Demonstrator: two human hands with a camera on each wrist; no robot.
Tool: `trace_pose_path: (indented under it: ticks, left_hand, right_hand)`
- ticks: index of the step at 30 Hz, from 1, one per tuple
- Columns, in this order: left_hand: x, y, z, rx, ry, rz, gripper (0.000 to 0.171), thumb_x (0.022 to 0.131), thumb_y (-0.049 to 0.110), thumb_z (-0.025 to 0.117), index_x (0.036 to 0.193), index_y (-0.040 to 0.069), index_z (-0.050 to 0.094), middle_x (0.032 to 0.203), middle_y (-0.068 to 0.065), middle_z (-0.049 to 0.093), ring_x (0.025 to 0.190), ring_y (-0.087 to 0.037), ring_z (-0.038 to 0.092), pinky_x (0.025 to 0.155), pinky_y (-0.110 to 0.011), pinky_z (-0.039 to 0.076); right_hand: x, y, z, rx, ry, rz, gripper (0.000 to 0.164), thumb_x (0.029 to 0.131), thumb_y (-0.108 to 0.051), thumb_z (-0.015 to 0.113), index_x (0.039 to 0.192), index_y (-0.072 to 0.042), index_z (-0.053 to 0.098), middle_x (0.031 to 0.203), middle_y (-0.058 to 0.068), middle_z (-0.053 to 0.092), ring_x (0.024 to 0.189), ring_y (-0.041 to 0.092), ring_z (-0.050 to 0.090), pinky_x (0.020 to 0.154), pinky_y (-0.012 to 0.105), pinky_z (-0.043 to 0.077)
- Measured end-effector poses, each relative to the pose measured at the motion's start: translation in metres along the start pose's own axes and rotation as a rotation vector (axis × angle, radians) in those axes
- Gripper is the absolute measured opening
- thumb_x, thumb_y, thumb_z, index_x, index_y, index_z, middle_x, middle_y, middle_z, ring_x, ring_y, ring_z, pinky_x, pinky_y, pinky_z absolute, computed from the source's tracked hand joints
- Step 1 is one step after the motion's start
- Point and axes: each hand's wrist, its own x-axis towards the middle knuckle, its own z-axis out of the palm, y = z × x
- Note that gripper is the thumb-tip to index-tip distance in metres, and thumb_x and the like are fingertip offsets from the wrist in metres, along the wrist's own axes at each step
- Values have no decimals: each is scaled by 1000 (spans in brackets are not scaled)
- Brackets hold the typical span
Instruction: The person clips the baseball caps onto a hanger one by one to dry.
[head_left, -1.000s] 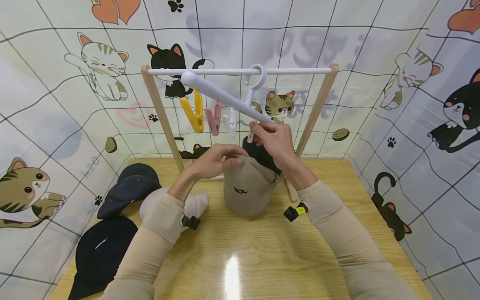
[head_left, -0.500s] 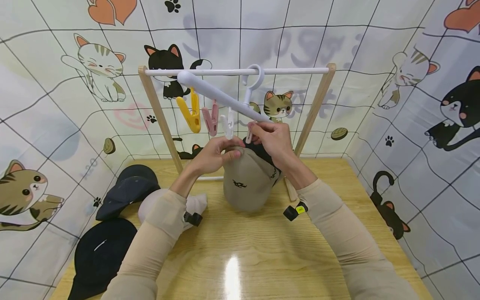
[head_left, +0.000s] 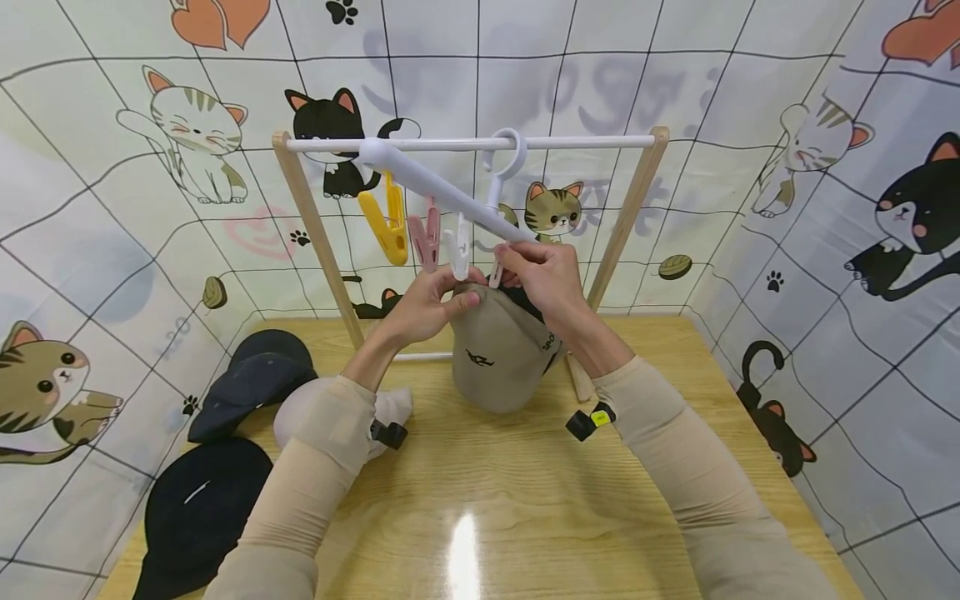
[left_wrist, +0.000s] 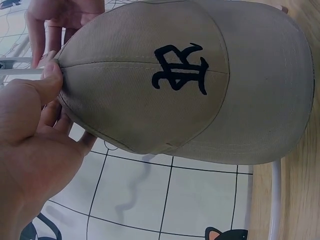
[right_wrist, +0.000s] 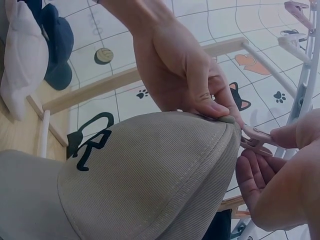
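A khaki baseball cap with dark embroidery hangs crown up from my left hand, whose thumb and fingers pinch its top. In the left wrist view the cap shows its lettering and brim. My right hand pinches a pale pink clothespin by its handles, its tip right at the pinched cloth in the right wrist view. That clothespin belongs to a white hanger, which also carries a white clothespin, a pink clothespin and a yellow clothespin. Part of a black cap sits behind, mostly hidden.
The hanger hooks over the white bar of a wooden-sided rack. At the left of the wooden table lie a navy cap, a black cap and a pale cap, partly behind my left sleeve.
My left hand has raised the khaki cap toward the pale pink clothespin. My right hand keeps its grip on that clothespin in nearly the same spot.
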Motion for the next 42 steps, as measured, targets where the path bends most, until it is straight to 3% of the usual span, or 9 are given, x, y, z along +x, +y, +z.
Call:
trace_pose_path:
  ticks: [7,13,25,32,42]
  left_hand:
    - [2,-1,2,-63,20,-6,22,109,0,71,131,-4,70,130,-16,72,129,-22,66,104,-31,54]
    - [4,-1,4,-79,27,10,22,109,0,69,131,-5,69,136,-12,66,129,-16,63,105,-30,53]
    - [6,-1,5,-74,26,6,24,111,0,68,133,-7,69,134,-22,73,129,-14,67,105,-24,55]
    - [8,-3,6,-60,27,17,25,111,0,67,135,-7,68,136,-25,73,133,-23,68,108,-29,55]
    - [8,-2,6,-64,27,13,27,112,2,67,137,-6,69,141,-25,72,130,-21,67,109,-33,55]
  right_hand:
    - [0,0,1,0,-2,19,31,109,-24,77,125,2,84,87,-6,79,78,11,74,81,25,63]
    - [0,-2,1,-3,3,25,30,109,-23,77,124,2,84,87,-6,78,78,11,73,81,25,62]
    - [-2,-3,0,-3,-2,12,28,109,-23,78,120,2,85,83,-5,76,79,11,68,80,24,60]
    - [-1,-3,-2,-11,-1,11,29,109,-22,78,122,3,84,84,-7,75,80,12,67,83,32,61]
    - [-2,-2,-2,-9,6,-2,28,109,-22,78,122,3,85,84,-7,77,79,10,67,80,32,60]
